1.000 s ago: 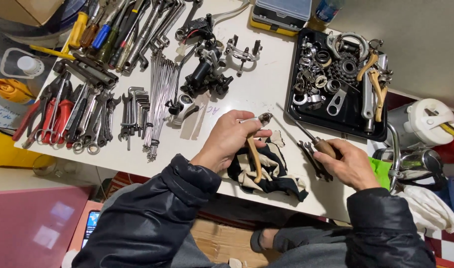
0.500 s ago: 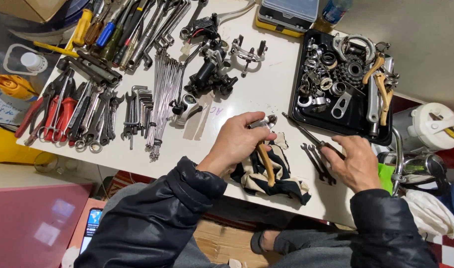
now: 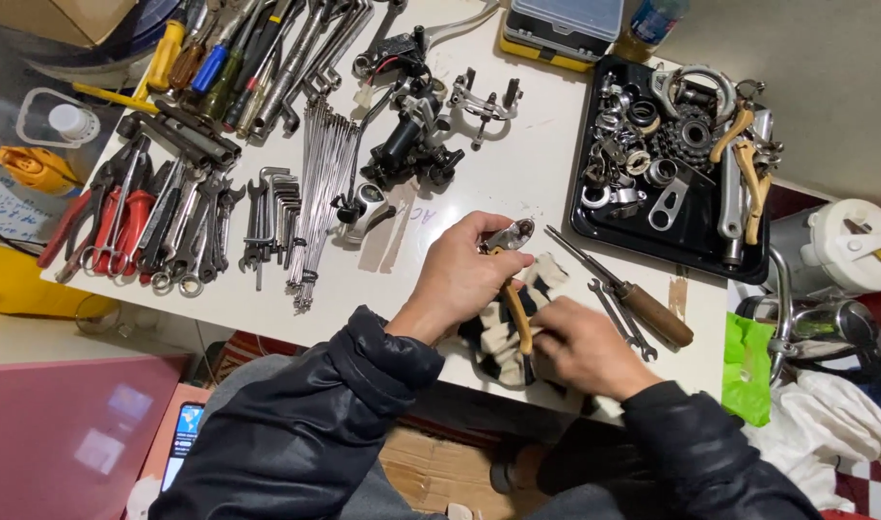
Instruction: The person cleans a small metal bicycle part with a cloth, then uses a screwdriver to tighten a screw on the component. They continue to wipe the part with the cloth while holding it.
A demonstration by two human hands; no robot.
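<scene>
Head cam looked straight down on a white table packed with bike bits and tools. Biggest thing on it was the black tray at the far right, heaped with cogs, rings and brake levers. Left side had a long row of pliers and wrenches, then a bundle of spokes fanned out beside them, and a clump of black brake parts up the middle. A grey and yellow parts box sat at the top edge.

Closer in, a striped rag lay bunched at the near edge of the table, right under both hands. The left hand was clamped around a pair of yellow-handled pliers, metal head poking out past the fingers and pointing away, one handle running back down across the rag. The right hand was curled loosely, fingertips resting at the lower end of that handle and on the rag; couldn't tell if it was actually gripping anything.

Just right of the hands lay a wooden-handled screwdriver, with a small spanner just beside it.
</scene>
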